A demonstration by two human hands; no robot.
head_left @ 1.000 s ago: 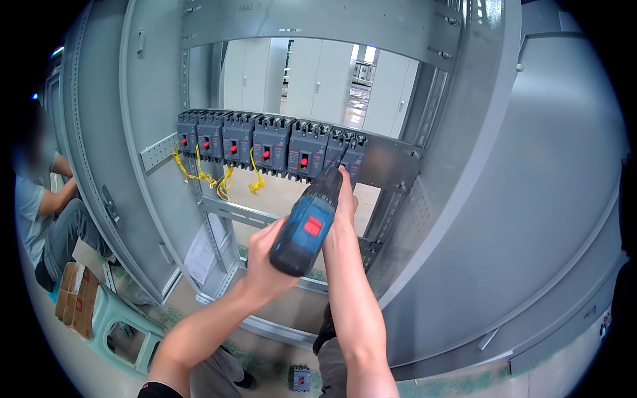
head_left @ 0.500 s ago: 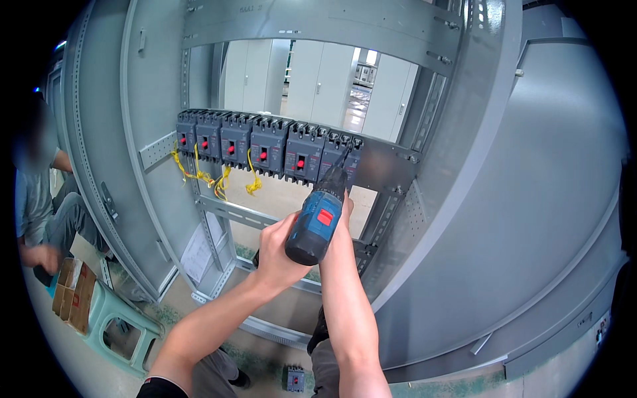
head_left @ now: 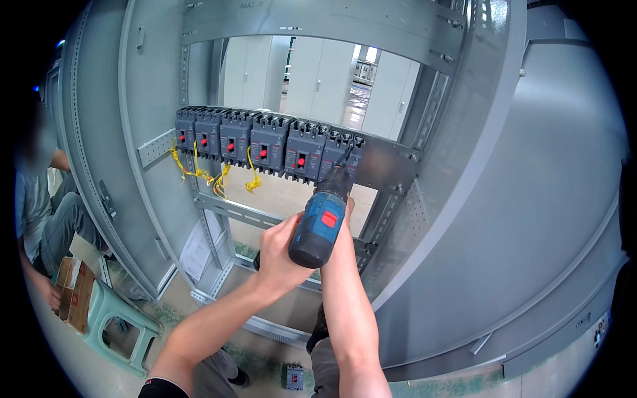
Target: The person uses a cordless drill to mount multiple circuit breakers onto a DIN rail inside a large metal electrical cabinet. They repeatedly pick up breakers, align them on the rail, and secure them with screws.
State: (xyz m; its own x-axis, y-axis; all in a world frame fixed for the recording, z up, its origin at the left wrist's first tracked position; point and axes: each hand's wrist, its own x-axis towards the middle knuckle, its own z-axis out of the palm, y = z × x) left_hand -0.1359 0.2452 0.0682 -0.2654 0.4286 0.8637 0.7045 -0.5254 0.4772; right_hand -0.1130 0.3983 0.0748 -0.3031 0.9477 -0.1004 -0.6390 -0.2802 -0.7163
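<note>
Head view, looking into an open grey metal cabinet frame [head_left: 464,219] that fills most of the frame.

Centre: a blue cordless drill [head_left: 320,225] with a red switch patch, held tilted, nose pointing up toward the right end of a row of dark grey circuit breakers [head_left: 265,140]. The bit tip sits at the rightmost breaker [head_left: 346,151], touching or just short of it; cannot tell which.

Left hand [head_left: 282,249], coming up from the lower centre, is clenched round the drill's grip, fingers wrapped on the handle below the body. Right hand [head_left: 348,205] is mostly hidden behind the drill body; its forearm rises from the bottom edge just right of the left arm. Whether its fingers are curled or released, cannot tell.

The breakers run across the upper middle on a mounting rail, each with a small red toggle. Yellow wires [head_left: 219,176] hang in loops below the left-hand units.

Lower centre, on the floor: one loose breaker [head_left: 294,377] lying between the person's legs.

Lower left: a pale green plastic stool [head_left: 123,325], and beside it a small brown cardboard box [head_left: 74,292] held by another person seated at the left edge [head_left: 40,212].

Behind, through the frame opening at the top: pale cabinet doors [head_left: 318,83].
</note>
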